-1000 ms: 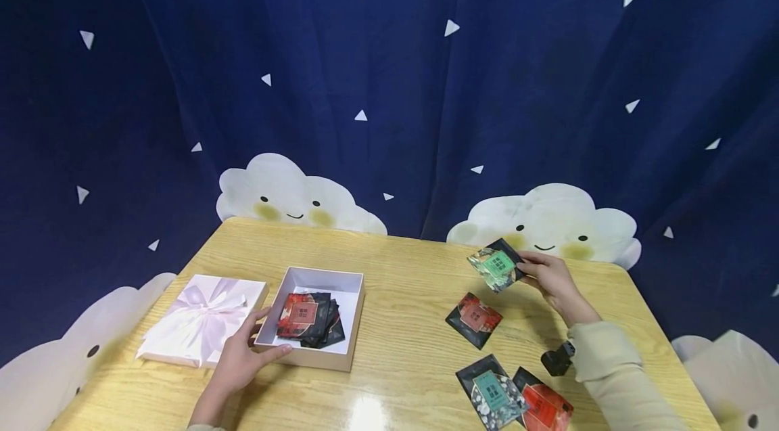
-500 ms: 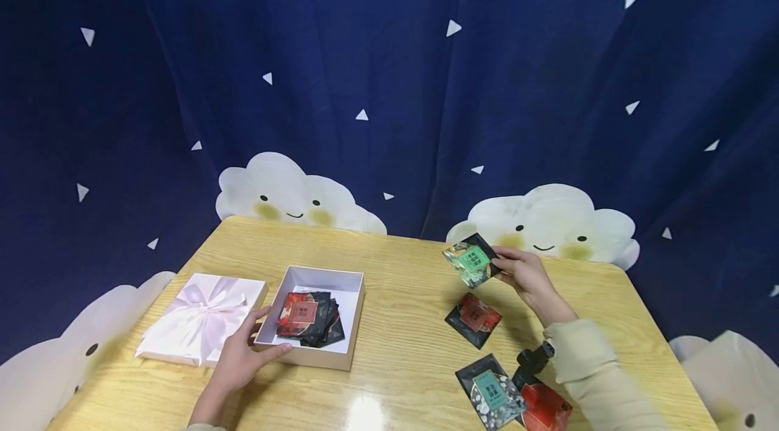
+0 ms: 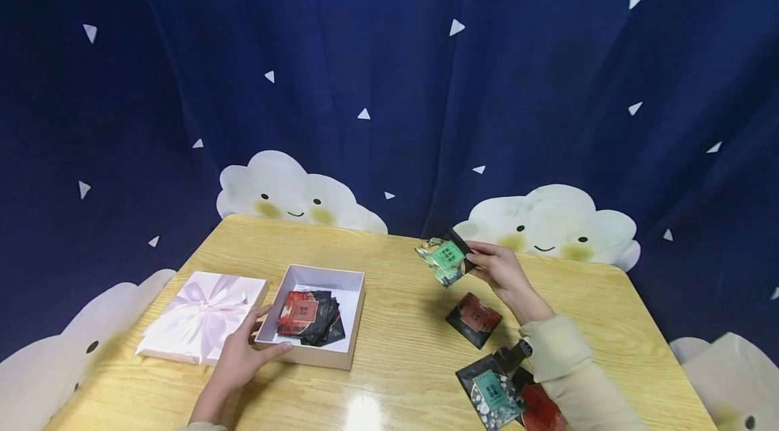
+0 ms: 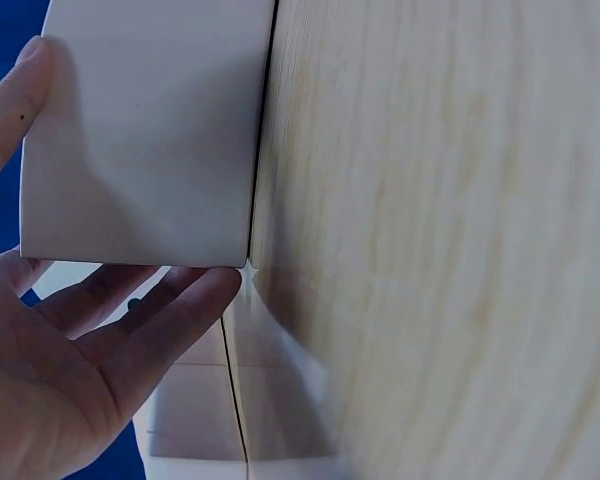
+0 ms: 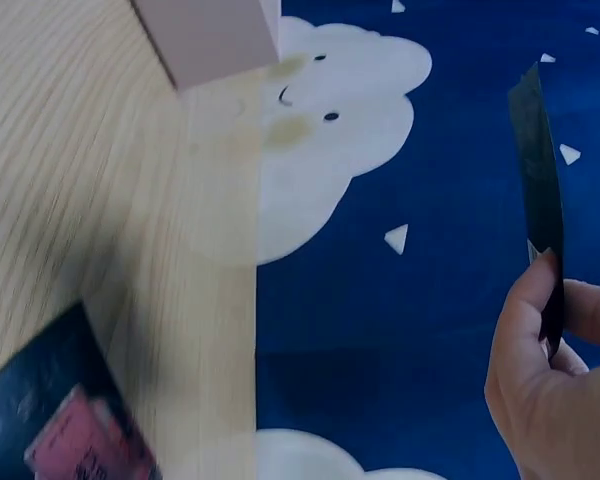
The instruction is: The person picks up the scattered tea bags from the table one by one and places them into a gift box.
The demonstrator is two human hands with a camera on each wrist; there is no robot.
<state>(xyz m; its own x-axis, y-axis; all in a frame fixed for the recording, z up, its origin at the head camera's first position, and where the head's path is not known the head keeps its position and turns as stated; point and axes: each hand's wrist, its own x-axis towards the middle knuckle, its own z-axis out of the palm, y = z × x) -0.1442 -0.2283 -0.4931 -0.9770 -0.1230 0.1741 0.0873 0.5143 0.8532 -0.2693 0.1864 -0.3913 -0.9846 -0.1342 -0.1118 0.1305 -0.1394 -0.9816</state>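
Note:
My right hand pinches the edge of a black packet with a green label, raised above the far right of the table. In the right wrist view the packet is seen edge-on between thumb and fingers. My left hand holds the near left corner of an uncovered box, thumb on the front wall and fingers along the left side. Several black and red packets lie stacked inside. In the left wrist view the fingertips sit against the box wall.
A white lid with a pale ribbon bow lies left of the box. On the right of the table are a red-label packet, a teal-label packet and another red packet, partly covered by the sleeve. A blue curtain hangs behind.
My right hand has carried the green-label packet leftward, toward the box, staying above the table. My left hand and the box have kept their place.

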